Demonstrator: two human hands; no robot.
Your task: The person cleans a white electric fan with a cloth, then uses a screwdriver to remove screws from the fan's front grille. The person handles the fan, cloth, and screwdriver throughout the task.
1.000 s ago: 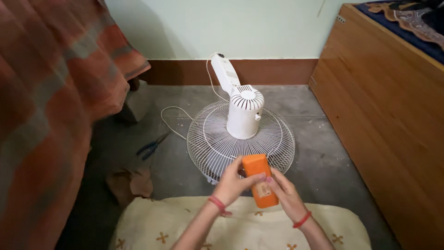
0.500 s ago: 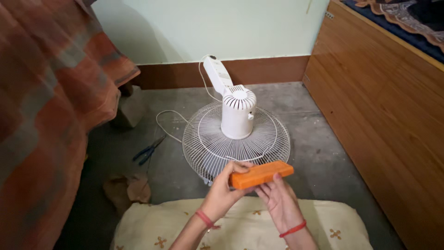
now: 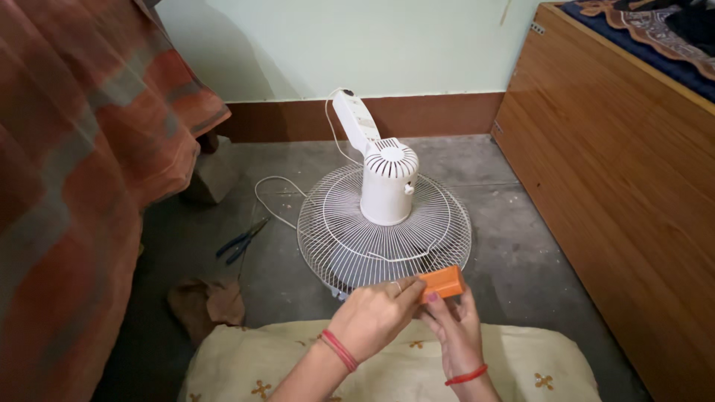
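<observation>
Orange box (image 3: pixel 441 283): now lying flat and level between both hands, low over the near rim of the fan grille (image 3: pixel 383 231). A second ago it stood upright, long side vertical; half a second ago it was already tipped sideways and held higher. So it has been turned onto its side and brought down slightly, closer to the lap.

Left hand (image 3: pixel 372 316) is curled over the box's left end, fingers closed on it from above, covering about a third of it. Right hand (image 3: pixel 456 327) sits under the box, fingers half open and cupping it from below, thumb up at the near edge. Looks like both hands are working at the left end, maybe an opening there; can't see the detail.

Fan lies face down on the grey floor (image 3: pixel 521 253), white motor housing (image 3: pixel 387 186) sticking up, neck toward the wall, cord (image 3: pixel 272 197) looping left. Blue pliers (image 3: pixel 240 242) on the floor left of the grille, well apart. Brown rag (image 3: pixel 205 301) nearer. Cream cushion (image 3: pixel 402 365) under the forearms. Wooden cabinet (image 3: pixel 618 193) right, orange cloth (image 3: pixel 82 171) left.
</observation>
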